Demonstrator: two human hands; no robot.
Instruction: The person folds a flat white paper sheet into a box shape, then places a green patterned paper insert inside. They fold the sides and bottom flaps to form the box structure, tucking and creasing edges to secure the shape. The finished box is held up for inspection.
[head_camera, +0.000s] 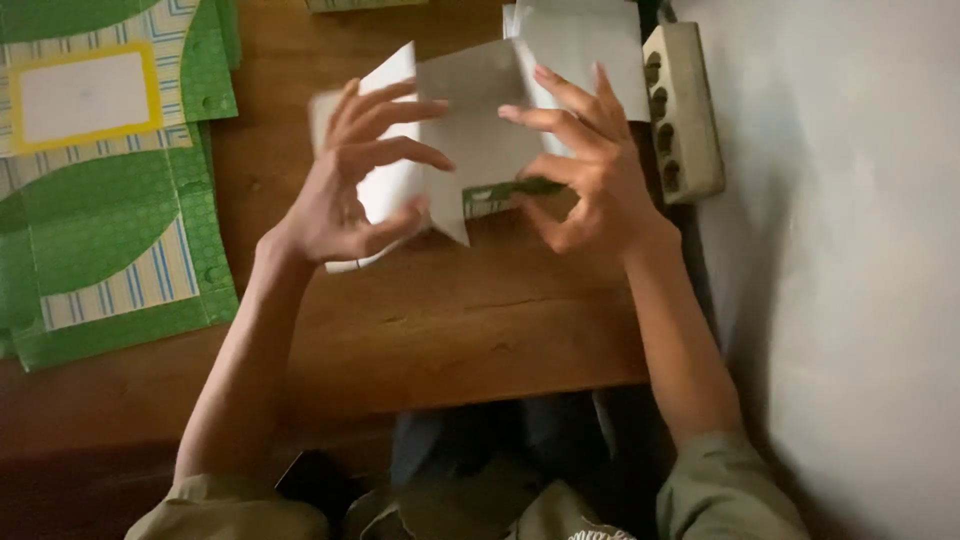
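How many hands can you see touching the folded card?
2. The left hand grips the left side of the grey folded card, and the right hand grips its right side, above the wooden table.

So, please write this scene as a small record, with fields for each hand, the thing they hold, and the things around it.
left hand: left hand grips the folded card's left side, fingers spread
right hand: right hand grips its right side
held thing: grey-white folded card, green print on one edge, blurred
surface: wooden table
at left: flat green printed sheets
at right: beige power strip beside a pale wall
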